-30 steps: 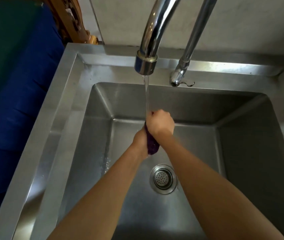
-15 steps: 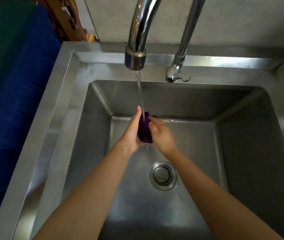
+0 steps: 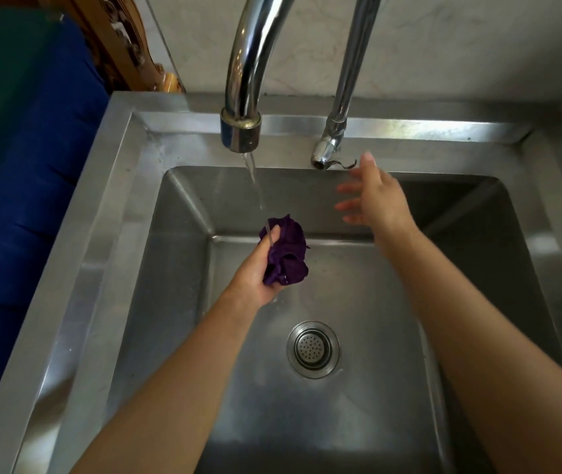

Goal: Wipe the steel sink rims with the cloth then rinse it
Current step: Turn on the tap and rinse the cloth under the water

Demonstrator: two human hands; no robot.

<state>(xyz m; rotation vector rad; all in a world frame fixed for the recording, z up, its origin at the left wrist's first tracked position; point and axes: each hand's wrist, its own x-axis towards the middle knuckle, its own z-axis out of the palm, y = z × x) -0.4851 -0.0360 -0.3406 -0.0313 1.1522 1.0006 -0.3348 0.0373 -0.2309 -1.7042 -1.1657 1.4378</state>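
Observation:
A bunched purple cloth (image 3: 288,256) sits in my left hand (image 3: 255,273), held over the basin of the steel sink (image 3: 108,213). A thin stream of water (image 3: 255,186) falls from the large chrome tap (image 3: 242,131) onto the cloth and my left thumb. My right hand (image 3: 373,195) is off the cloth, fingers spread and blurred, up near the back rim just right of the thin second tap (image 3: 329,148).
A round steel drain strainer (image 3: 313,348) lies in the basin floor below my arms. A blue and green surface (image 3: 16,165) borders the sink on the left, with carved wood (image 3: 118,46) behind it. A pale wall (image 3: 460,46) rises behind the taps.
Both hands were on the cloth under the stream. My right hand has let go and moved up to the right towards the thin tap; my left hand keeps the cloth.

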